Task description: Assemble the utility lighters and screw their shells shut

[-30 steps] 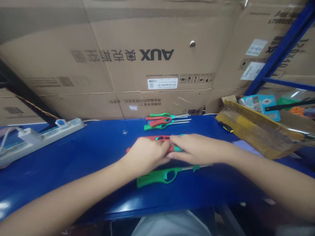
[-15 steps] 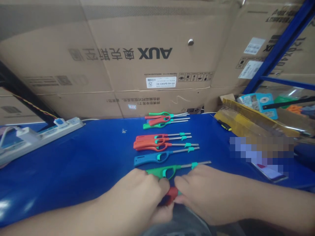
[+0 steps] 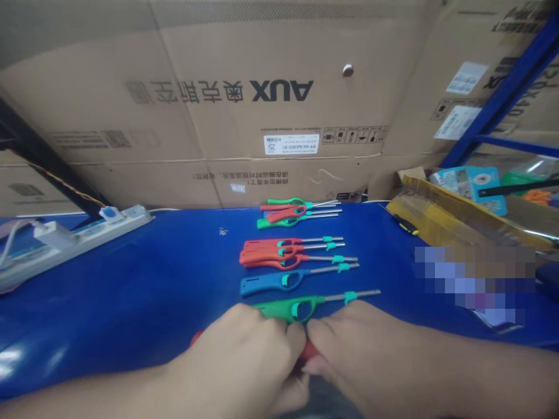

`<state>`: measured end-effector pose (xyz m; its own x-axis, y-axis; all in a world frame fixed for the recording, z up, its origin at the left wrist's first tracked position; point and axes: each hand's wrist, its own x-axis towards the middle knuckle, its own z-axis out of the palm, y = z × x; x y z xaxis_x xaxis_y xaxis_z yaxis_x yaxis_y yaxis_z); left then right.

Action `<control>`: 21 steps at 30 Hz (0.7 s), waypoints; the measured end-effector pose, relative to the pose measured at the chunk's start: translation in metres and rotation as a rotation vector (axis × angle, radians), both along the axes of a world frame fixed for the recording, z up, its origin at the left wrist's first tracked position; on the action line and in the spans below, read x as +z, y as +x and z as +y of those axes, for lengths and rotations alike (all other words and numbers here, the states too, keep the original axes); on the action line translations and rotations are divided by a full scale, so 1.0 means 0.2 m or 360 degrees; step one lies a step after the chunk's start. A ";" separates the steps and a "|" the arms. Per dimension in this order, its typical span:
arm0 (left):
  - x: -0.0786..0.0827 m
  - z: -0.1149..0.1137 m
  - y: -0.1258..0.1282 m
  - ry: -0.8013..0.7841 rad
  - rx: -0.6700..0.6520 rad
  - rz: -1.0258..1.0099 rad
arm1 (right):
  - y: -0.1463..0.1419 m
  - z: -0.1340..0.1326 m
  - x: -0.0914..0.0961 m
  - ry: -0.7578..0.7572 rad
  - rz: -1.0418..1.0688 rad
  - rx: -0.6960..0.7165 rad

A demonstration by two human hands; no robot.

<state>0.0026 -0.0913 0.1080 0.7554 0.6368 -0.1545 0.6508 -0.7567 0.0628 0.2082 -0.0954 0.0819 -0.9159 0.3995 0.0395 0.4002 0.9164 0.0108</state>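
Note:
Both hands are closed side by side at the table's front edge, on one red gas lighter (image 3: 311,350). My left hand (image 3: 251,355) wraps its handle, whose red end shows past the wrist. My right hand (image 3: 367,343) pinches it further along; its front part is hidden under the fingers. Just beyond the knuckles lies a green lighter (image 3: 279,308) with a teal trigger and a teal piece on its metal rod. Behind it are a blue lighter (image 3: 264,283) and several overlapping red lighters (image 3: 262,258). Farther back, red and green lighters (image 3: 286,216) form another group.
A white power strip (image 3: 94,243) with plugs stands at the left. On the right are a yellow-taped carton (image 3: 441,212), a yellow-black screwdriver (image 3: 405,224) and a partly blurred phone (image 3: 498,317). Large cardboard (image 3: 209,128) walls off the back of the blue table (image 3: 144,279).
The red handle's end now shows left of my left hand. A teal bit seen by my right thumb is now hidden. The view has shifted slightly; the lighters on the table have not moved.

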 end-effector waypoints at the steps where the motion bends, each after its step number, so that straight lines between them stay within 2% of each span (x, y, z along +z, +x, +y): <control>1: 0.00 0.00 -0.01 -0.0008 0.0023 -0.0020 | 0.02 -0.02 -0.01 0.0043 0.0016 0.0009; 3: 0.00 0.00 -0.06 -0.0012 0.0136 0.0035 | 0.07 -0.04 -0.02 0.0072 0.0048 -0.0097; 5: 0.00 0.02 -0.11 0.0020 0.0269 0.0146 | 0.11 -0.04 -0.01 -0.0032 0.0079 -0.0306; 8: -0.03 0.07 -0.15 0.0125 0.0237 0.0153 | 0.16 -0.01 0.02 -0.0294 0.0077 -0.0530; 10: -0.04 0.12 -0.15 0.0215 0.0185 0.0073 | 0.17 0.07 0.05 -0.0471 0.0056 -0.0599; 12: -0.05 0.22 -0.11 0.0306 0.0171 -0.0036 | 0.19 0.21 0.08 -0.0633 0.0107 -0.0654; 13: -0.05 0.28 -0.09 0.0342 0.0151 -0.0089 | 0.20 0.31 0.09 -0.0641 0.0146 -0.0676; 15: -0.05 0.42 -0.05 0.0361 0.0176 -0.0210 | 0.21 0.52 0.08 -0.0503 0.0205 -0.0771; 18: -0.07 0.67 0.02 0.0273 0.0160 -0.0421 | 0.21 0.82 0.02 -0.0261 0.0257 -0.0918; 21: -0.13 0.88 0.06 0.0123 0.0152 -0.0552 | 0.20 1.04 -0.07 -0.0120 0.0228 -0.1075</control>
<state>0.0154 0.0840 0.0822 0.6910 0.7068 0.1516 0.6687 -0.7046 0.2373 0.2483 0.1134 0.0681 -0.4533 0.8867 0.0914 0.8759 0.4621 -0.1388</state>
